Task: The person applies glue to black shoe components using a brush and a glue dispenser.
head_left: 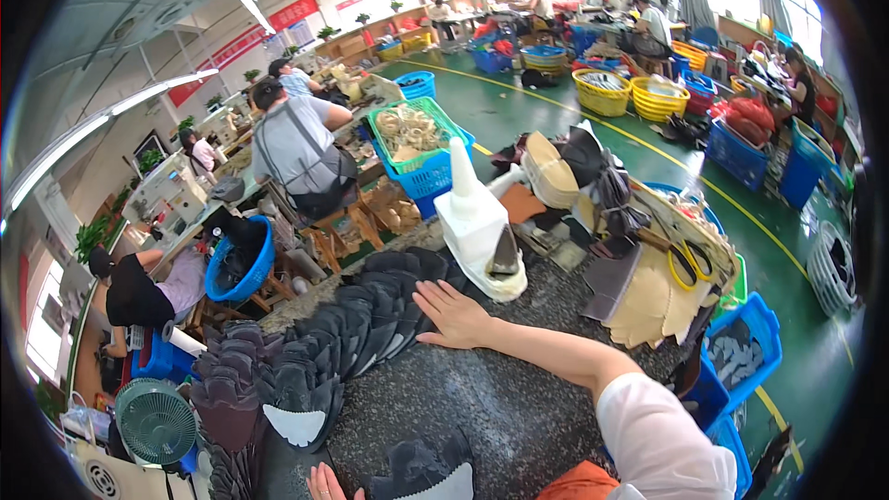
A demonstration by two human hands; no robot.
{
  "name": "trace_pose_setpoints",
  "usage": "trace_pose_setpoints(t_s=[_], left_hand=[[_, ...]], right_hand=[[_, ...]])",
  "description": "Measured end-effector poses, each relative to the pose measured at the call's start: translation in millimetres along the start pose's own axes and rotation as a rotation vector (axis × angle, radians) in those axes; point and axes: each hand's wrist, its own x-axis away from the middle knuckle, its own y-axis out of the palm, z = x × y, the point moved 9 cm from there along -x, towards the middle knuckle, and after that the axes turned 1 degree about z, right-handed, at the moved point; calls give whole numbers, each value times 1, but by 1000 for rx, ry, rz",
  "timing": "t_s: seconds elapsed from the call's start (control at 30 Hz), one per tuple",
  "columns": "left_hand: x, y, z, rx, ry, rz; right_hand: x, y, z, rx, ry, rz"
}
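My right hand point(454, 315) lies flat with fingers stretched out, its fingertips against the end of a long row of overlapping black cut pieces point(370, 315), which look like shoe parts. At the lower edge, my left hand point(331, 483) shows only partly, fingers extended, beside a small group of black pieces point(419, 463), one with a pale, jagged-edged patch. Another pale patch point(294, 424) shows on the front piece of the row. Dark brown overlapped pieces point(231, 389) lie to the left. Just beyond my right hand stands a white plastic bottle with a tall nozzle point(474, 222).
Yellow-handled scissors point(690, 265) rest on beige pieces point(648, 296) at the table's right. Blue baskets point(745, 352) stand beside the table, and a green fan point(156, 421) at lower left. A seated person point(301, 143) works across the table; others sit farther off.
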Motion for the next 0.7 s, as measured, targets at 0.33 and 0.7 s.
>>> trace_pose_setpoints(t_s=[0.33,0.7], left_hand=[[11,-17,12,-160,-58,-86],[19,-11,-1,-125,-119,28]], right_hand=[[149,-58,-106,-141,-225,-355],[108,-38,-96,-44,-85,-237]])
